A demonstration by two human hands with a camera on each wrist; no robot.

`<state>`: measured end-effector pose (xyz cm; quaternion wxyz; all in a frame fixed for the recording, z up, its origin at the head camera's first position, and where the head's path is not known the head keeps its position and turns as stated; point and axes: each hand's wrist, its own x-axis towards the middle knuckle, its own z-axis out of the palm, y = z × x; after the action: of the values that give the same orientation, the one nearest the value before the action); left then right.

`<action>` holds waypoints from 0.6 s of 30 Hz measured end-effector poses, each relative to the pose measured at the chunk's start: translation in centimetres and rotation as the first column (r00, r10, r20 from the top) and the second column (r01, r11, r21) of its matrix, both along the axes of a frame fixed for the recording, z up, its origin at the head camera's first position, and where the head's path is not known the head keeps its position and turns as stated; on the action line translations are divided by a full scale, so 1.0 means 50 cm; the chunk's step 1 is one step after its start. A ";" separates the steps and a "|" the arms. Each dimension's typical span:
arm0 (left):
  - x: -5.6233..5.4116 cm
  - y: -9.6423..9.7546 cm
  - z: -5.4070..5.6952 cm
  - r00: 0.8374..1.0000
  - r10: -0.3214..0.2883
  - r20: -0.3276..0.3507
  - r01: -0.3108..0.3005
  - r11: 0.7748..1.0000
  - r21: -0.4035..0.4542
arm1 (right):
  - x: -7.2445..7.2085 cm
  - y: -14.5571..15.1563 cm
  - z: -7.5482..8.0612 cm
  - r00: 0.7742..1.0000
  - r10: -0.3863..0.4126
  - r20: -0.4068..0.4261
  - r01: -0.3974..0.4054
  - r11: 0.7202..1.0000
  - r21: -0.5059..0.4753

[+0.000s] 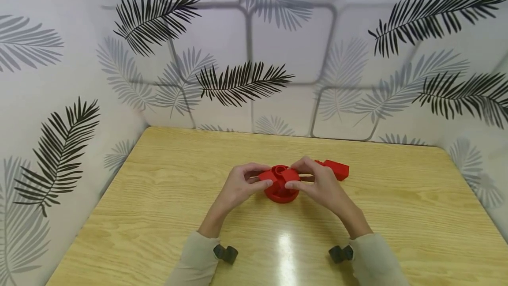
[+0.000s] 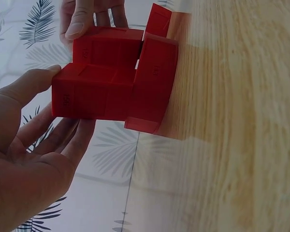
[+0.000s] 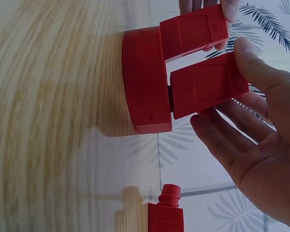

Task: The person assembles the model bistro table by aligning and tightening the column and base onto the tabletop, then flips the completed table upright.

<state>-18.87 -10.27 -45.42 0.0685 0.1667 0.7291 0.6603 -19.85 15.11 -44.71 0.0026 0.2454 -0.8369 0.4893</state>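
Observation:
A round red plastic base rests on the table, with red blocks standing up from its rim around a hollow centre. My left hand pinches the left block between thumb and fingers, thumb at its upper edge. On the opposite side, the right block is gripped by my right hand. A narrow dark gap shows between that block's lower end and the base in the right wrist view. Both blocks carry small moulded numbers.
Behind my right hand lies another red piece, boxy, with a ridged round peg at one end. The wooden table meets a wall patterned with leaves along its back edge.

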 end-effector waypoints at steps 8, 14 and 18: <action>-0.003 -0.003 -0.005 1.000 0.001 -0.009 -0.001 1.000 -0.010 | -0.003 -0.006 0.000 0.991 -0.017 -0.133 0.034 0.991 0.129; -0.003 -0.006 -0.009 1.000 -0.002 -0.007 0.002 1.000 -0.016 | -0.002 -0.008 -0.004 0.974 -0.027 -0.226 0.071 0.979 0.189; -0.001 -0.004 -0.006 1.000 -0.007 -0.019 0.006 1.000 -0.011 | -0.003 -0.008 -0.010 0.966 -0.024 -0.258 0.083 0.972 0.219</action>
<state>-18.90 -10.48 -45.72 0.0645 0.1751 0.7329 0.6543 -19.99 14.69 -45.20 0.0947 0.2817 -0.8867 0.3543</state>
